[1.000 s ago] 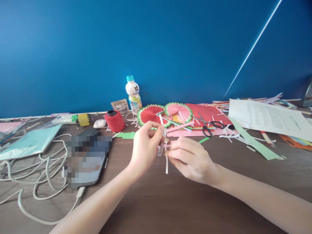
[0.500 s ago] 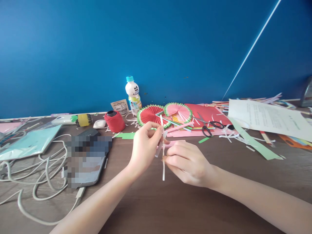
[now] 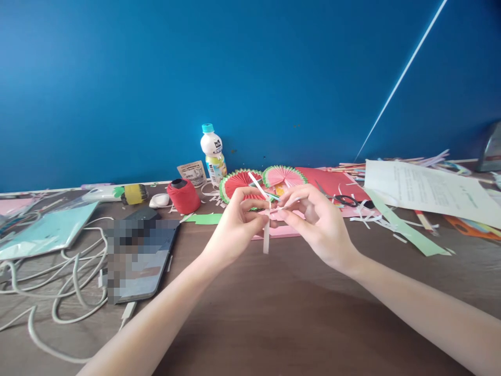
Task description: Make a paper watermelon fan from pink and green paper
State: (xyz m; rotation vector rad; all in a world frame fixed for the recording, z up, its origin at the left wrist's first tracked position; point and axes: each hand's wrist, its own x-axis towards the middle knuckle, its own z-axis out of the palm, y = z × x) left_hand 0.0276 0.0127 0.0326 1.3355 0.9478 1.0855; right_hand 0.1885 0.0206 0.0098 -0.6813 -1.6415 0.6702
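Between my hands, above the table, are crossing white paper strips [image 3: 266, 240]. One end points up and away, another hangs straight down. My left hand [image 3: 245, 219] pinches the strips where they cross, its fingers closed. From the other side, my right hand [image 3: 315, 219] grips a strip between thumb and forefinger; the fingertips of both hands nearly meet. Exactly how the strips fold is hidden by the fingers. Just behind lie a red pleated paper fan [image 3: 238, 183] with a green rim and a pink pleated paper fan [image 3: 287, 177].
Behind my right hand, scissors [image 3: 346, 200] lie among paper scraps. A red thread spool [image 3: 183, 196] and a drink bottle [image 3: 212, 151] stand at the back. To the left are a phone [image 3: 151, 266] and white cables [image 3: 74, 282]; a printed sheet [image 3: 426, 188] lies right.
My right hand has moved up and slightly right, from the lower strip end to beside my left fingertips. The strip's upper end now leans left, and its lower end hangs shorter.
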